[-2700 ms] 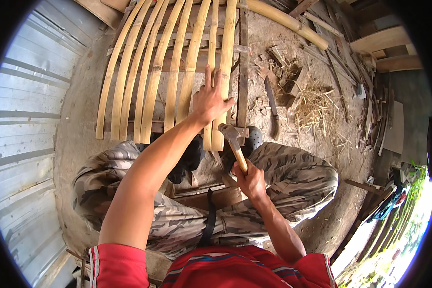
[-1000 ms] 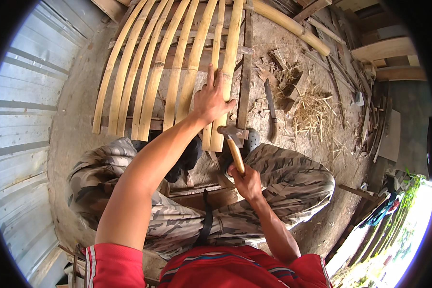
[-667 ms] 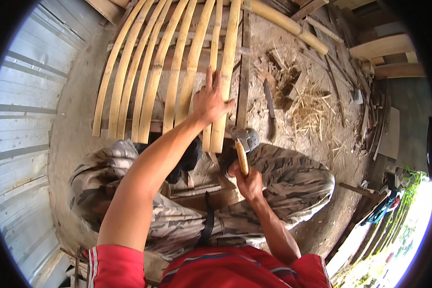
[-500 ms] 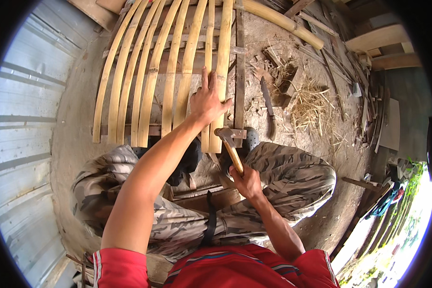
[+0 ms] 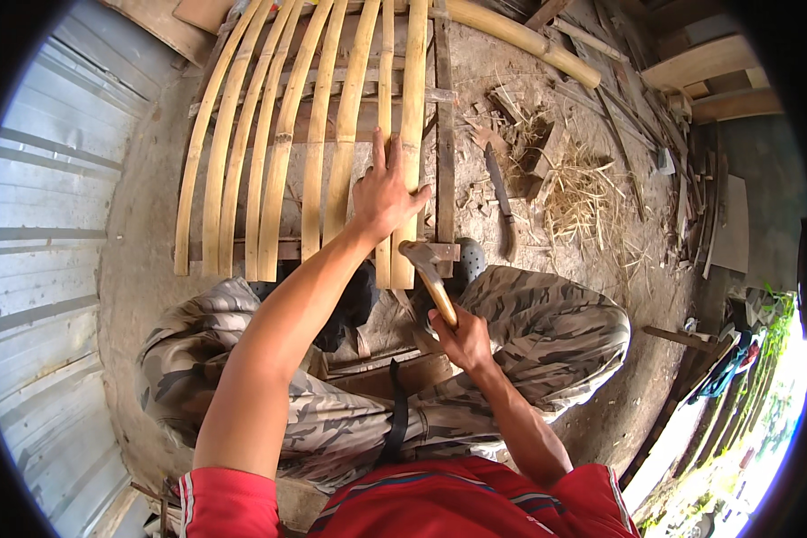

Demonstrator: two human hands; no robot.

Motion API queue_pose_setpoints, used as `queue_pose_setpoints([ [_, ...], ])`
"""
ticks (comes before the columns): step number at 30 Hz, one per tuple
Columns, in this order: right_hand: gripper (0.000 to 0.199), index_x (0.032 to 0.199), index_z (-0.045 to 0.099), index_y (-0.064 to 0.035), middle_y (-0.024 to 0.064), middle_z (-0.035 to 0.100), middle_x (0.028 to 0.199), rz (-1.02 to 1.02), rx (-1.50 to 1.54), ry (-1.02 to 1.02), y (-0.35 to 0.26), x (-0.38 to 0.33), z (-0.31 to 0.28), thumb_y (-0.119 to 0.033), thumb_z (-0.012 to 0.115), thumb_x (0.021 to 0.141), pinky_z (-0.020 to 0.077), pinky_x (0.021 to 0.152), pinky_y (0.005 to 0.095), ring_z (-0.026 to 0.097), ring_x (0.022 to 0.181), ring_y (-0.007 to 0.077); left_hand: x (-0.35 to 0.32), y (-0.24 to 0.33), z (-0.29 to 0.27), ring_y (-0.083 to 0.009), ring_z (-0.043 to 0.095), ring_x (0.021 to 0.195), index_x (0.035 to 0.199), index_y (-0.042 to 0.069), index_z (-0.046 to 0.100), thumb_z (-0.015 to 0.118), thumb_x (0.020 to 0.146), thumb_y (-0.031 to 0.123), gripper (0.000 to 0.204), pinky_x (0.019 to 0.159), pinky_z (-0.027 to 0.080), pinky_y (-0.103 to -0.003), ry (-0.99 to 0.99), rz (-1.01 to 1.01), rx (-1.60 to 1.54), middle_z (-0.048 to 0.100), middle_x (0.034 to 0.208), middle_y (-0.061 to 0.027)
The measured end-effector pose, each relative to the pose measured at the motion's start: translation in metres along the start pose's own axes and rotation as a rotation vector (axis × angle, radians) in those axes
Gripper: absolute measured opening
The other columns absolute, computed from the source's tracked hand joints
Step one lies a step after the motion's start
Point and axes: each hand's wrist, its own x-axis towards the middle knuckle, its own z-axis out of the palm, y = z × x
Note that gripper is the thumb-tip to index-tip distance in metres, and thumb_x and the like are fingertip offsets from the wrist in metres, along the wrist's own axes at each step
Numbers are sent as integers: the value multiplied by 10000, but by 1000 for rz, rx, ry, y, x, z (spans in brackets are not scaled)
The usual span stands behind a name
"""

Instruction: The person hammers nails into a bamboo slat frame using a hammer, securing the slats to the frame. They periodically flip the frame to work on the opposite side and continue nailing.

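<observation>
Several split bamboo slats (image 5: 282, 152) lie side by side across a wooden frame (image 5: 445, 152), running away from me. My left hand (image 5: 387, 195) rests with fingers spread on the two rightmost slats, the thumb over the right edge of the outermost bamboo slat (image 5: 411, 108). In my right hand (image 5: 464, 339) is a hammer (image 5: 432, 280), gripped by its wooden handle. Its metal head is at the near end of the outermost slat, above the frame's near crosspiece; whether it touches is hard to tell.
A long knife (image 5: 499, 202) lies on the floor right of the frame, near wood offcuts and a heap of shavings (image 5: 583, 202). A bamboo pole (image 5: 524, 40) lies at the far right. Corrugated metal sheeting (image 5: 40, 269) walls the left side. My legs (image 5: 547, 341) straddle the frame's near end.
The view has shifted slightly. Both hands and the hammer keep nearly the same place against the slats.
</observation>
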Motion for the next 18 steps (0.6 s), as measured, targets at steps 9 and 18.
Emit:
queue_pose_setpoints([
  [9, 289, 897, 687, 17, 179, 642, 663, 29, 0, 30, 24, 2, 9, -263, 644, 958, 495, 588, 406, 669, 615, 285, 5, -5, 6, -336, 702, 788, 1581, 0, 217, 730, 824, 598, 1092, 566, 581, -371, 161, 105, 68, 71, 1642, -316],
  [18, 258, 904, 666, -1, 256, 641, 716, -147, 120, 109, 11, -7, 3, -259, 676, 919, 521, 615, 461, 674, 710, 422, -1, 6, -2, -448, 694, 1018, 1563, -1, 253, 730, 833, 538, 1025, 762, 611, -459, -22, -18, 14, 101, 1646, -291],
])
